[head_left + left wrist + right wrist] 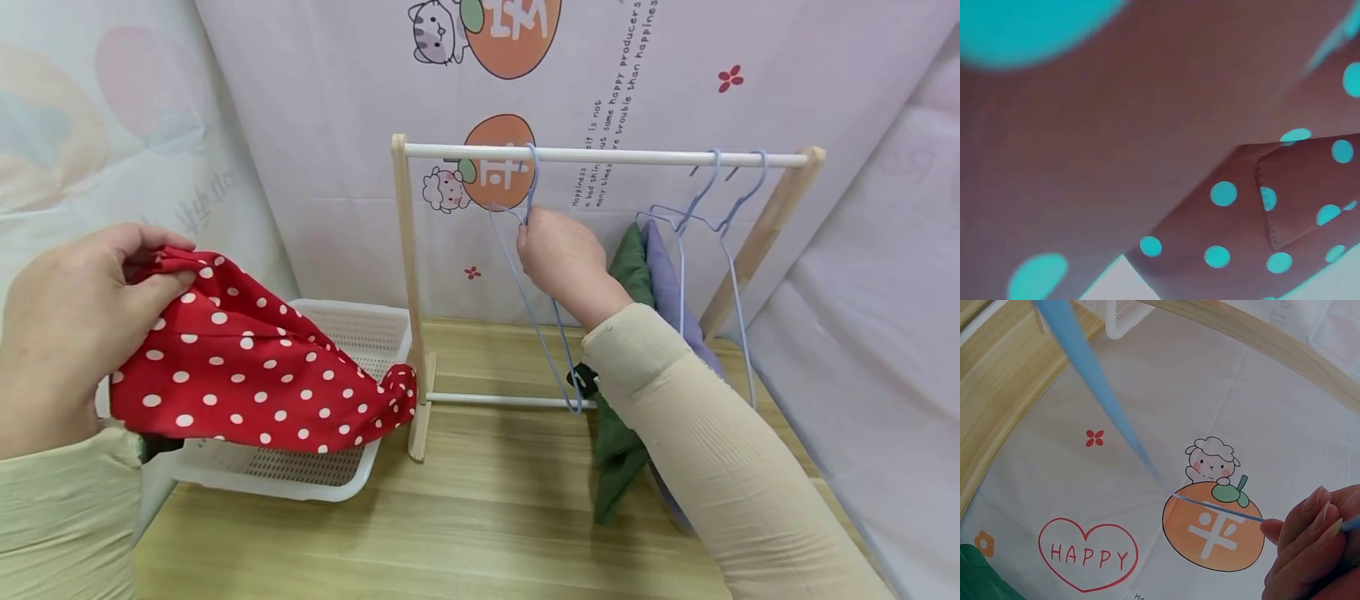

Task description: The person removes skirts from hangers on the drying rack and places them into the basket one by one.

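Note:
On the left in the head view, my left hand (82, 325) pinches the upper edge of a red cloth with white polka dots (255, 358). The cloth hangs over a white basket, its far end bunched. Up close in the left wrist view, the dotted cloth (1222, 225) fills the frame in odd colours, with a stitched seam showing. My right hand (566, 258) grips a light blue clothes hanger (536, 321) just under its hook, which is over the rack's rail. In the right wrist view, the fingers curl round the hanger's wire (1222, 510).
The wooden clothes rack (408, 250) has a white rail (600, 156). Two more hangers (738, 204) hang at its right end, near green cloth (618, 450) and purple cloth (663, 275). The white perforated basket (352, 492) stands left of the rack on the wooden table (480, 533).

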### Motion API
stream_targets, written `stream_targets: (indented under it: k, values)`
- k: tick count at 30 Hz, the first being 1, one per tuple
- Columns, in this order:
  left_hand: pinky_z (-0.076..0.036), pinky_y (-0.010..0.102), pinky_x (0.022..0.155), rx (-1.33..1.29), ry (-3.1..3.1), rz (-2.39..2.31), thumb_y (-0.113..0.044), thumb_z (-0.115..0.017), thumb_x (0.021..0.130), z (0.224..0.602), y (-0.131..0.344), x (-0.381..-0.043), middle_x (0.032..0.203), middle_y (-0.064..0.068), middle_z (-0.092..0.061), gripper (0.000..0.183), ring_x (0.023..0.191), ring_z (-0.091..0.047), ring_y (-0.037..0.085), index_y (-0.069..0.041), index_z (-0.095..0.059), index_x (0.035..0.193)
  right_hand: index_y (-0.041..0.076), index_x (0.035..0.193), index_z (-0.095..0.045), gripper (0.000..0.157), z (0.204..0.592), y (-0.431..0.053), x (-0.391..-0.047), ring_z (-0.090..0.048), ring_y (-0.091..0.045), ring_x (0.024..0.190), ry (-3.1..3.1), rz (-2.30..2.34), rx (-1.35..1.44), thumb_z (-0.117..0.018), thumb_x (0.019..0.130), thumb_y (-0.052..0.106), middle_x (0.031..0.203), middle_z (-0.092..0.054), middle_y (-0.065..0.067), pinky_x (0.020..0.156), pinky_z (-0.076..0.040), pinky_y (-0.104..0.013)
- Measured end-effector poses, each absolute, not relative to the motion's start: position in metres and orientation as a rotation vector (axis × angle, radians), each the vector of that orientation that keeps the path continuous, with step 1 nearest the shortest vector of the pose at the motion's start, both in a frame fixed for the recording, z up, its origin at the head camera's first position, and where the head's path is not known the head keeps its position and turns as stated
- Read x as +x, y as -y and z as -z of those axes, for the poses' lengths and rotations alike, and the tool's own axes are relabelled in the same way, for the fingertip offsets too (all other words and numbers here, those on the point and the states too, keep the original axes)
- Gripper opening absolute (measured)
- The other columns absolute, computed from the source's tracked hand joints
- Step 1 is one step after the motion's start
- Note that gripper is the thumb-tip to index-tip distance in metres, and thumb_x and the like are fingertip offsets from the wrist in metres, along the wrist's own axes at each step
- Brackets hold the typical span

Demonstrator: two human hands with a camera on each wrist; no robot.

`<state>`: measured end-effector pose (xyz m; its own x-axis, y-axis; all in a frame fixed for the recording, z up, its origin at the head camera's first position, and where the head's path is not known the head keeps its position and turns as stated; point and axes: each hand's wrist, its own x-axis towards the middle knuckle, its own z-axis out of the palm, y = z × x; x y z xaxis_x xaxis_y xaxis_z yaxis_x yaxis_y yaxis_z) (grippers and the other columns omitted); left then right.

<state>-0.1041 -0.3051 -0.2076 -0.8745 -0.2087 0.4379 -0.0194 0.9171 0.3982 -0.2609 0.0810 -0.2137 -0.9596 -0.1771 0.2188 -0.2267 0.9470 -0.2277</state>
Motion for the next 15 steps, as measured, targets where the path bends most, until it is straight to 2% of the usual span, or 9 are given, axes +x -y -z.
stream_targets:
  k: [4,9,15]
  values:
    - [-0.036,0.052,0.081,0.155,2.538,0.483,-0.019,-0.063,0.100,0.2065,0.3040,-0.1063,0.120,0.029,-0.062,0.033,0.110,-0.049,0.045,-0.010,-0.070,0.131,0.004,0.115,-0.061,0.036,0.2137,-0.0805,-0.2610,-0.064,-0.030,0.081,2.910,-0.375,0.303,-0.034,0.112,0.028,0.093,-0.067,-0.013,0.066,-0.053,-0.043]
    - [-0.033,0.061,0.094,0.124,2.451,0.413,-0.016,-0.065,0.098,0.2061,0.3038,-0.1106,0.122,0.032,-0.054,0.032,0.118,-0.044,0.050,-0.002,-0.071,0.127,0.004,0.113,-0.061,0.036,0.2138,-0.0810,-0.2607,-0.064,-0.030,0.080,2.907,-0.371,0.300,-0.035,0.112,0.028,0.093,-0.067,-0.014,0.065,-0.052,-0.042]
    - [-0.038,0.064,0.089,0.229,2.541,0.418,-0.031,-0.053,0.106,0.2004,0.3077,-0.1130,0.126,0.028,-0.063,0.039,0.109,-0.053,0.049,-0.014,-0.061,0.140,0.004,0.113,-0.061,0.035,0.2139,-0.0811,-0.2611,-0.064,-0.030,0.080,2.899,-0.368,0.306,-0.035,0.112,0.028,0.093,-0.066,-0.014,0.066,-0.053,-0.043]
